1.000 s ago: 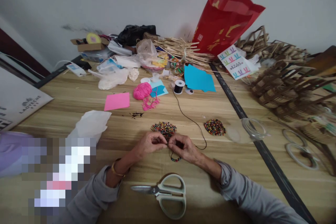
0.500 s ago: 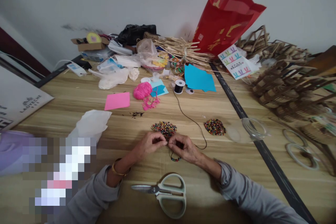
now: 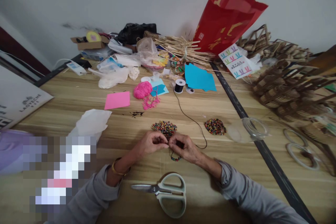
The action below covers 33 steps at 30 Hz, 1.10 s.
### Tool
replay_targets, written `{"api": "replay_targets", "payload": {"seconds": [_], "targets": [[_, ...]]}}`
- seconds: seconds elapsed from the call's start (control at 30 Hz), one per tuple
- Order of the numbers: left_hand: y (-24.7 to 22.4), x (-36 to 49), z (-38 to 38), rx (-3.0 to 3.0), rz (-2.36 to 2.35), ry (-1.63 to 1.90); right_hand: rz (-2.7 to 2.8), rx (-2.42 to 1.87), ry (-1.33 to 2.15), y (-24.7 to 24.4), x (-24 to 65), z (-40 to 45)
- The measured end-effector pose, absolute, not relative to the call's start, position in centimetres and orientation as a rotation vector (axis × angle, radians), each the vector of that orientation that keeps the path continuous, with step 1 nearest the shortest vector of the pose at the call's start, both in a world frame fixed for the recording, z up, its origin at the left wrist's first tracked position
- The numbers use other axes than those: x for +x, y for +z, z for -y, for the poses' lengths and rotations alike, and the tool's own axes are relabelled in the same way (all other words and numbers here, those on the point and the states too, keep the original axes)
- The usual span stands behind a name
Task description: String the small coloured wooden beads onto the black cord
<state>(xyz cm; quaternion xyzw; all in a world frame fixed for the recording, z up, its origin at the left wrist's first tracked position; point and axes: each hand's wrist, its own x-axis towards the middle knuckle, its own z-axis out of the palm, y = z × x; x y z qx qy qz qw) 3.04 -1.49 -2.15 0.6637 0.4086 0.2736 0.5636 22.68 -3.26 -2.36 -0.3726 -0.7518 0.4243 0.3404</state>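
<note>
My right hand pinches the black cord, and a short loop strung with several coloured beads hangs beneath its fingers. My left hand meets it with thumb and forefinger pressed together; what lies between those fingertips is too small to make out. Just beyond both hands is a heap of loose multicoloured beads, partly covered by the fingers. From a white spool the black cord curves over the table to my right hand. White-handled scissors lie nearer to me, blades pointing left.
A coil of strung beads lies right of the hands. Pink yarn, a pink card and blue sheets are farther back. Woven baskets crowd the right side; a red bag stands behind. Crumpled white paper is at left.
My left fingertips have shifted slightly right and now touch the right fingertips. My right hand and the hanging beaded loop stay almost still.
</note>
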Motion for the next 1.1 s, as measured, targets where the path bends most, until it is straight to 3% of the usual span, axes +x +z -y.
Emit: {"api": "replay_targets", "payload": {"seconds": [0.5,1.1], "targets": [[-0.8,3.0,1.6,1.811,-0.972,0.603,1.935,-1.005,1.112,-2.6,22.6,3.2],[-2.3,2.2,0.8,1.350,-0.939,0.649,1.893,-0.988,1.141,-2.6,22.8,3.2]]}}
